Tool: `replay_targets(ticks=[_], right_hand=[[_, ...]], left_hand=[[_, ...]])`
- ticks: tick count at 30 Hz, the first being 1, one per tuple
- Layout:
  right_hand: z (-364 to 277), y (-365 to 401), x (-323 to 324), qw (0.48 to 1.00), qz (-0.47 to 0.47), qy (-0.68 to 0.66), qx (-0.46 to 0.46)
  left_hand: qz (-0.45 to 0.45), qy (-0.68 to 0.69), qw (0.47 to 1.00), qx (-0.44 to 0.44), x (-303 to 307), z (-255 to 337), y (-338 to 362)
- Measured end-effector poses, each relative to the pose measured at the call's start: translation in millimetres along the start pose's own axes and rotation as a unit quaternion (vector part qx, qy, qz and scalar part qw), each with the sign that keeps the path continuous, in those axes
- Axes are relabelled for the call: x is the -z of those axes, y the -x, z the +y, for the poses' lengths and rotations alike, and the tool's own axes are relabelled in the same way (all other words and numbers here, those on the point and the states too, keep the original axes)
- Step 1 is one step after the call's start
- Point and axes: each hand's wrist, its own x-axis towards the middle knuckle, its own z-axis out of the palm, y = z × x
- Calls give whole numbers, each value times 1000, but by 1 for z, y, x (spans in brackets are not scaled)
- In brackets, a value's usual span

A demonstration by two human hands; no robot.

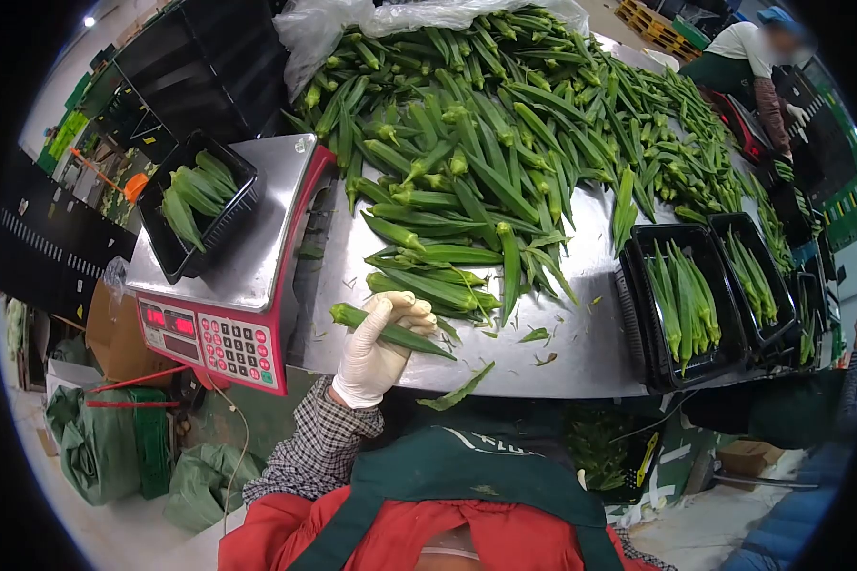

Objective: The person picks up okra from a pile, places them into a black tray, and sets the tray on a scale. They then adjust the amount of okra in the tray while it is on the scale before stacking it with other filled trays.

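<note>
My left hand (375,354), in a white glove, is closed around one green okra pod (400,335), with its stem end pointing left. It is above the near edge of the metal table (581,357), just right of the scale. Right beyond my fingers is a large heap of okra (505,143), with loose pods closest to me. A curled green piece (457,387) is at the table's edge, close to my wrist. My right hand is out of view.
A red scale (229,343) on the left bears a black tray (200,255) of okra. More black trays with okra, one nearest (638,328), line the right side. A co-worker (743,57) is at far right. Plastic sheeting (305,48) is behind the heap.
</note>
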Motion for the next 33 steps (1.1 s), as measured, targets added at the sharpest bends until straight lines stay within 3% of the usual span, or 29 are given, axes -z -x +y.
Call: replay_targets(ticks=[9,12,14,17,18,19,20,23,24,26,30,32,33], right_hand=[[-1,-31,45,998,27,54,16],[-17,-50,83,959,124,214,142],[-48,21,-20,852,163,419,267],[-81,93,-155,789,-67,518,323],[-86,100,-186,688,-125,583,413],[-94,113,-225,675,-153,582,427],[-99,100,-245,541,-185,592,568],[-119,83,-329,272,-103,596,749],[-127,64,-349,305,-115,571,754],[-144,36,-399,256,-38,533,805],[-171,4,-447,242,134,653,705],[-185,1,-444,277,23,552,786],[-185,9,-442,293,20,541,788]], left_hand=[[-11,2,1000,0,5,-1,0],[-7,6,1000,9,3,1,1],[-9,7,1000,13,3,2,0],[-22,15,1000,13,5,0,1],[-26,21,999,11,7,-1,1],[-28,25,999,7,9,-1,1],[-33,31,999,9,10,0,1],[-48,47,998,12,14,0,1],[-49,49,997,15,14,1,1],[-54,54,997,22,14,3,1],[-37,37,998,31,10,5,3],[-43,40,998,37,12,6,2],[-48,47,997,42,13,5,2]])
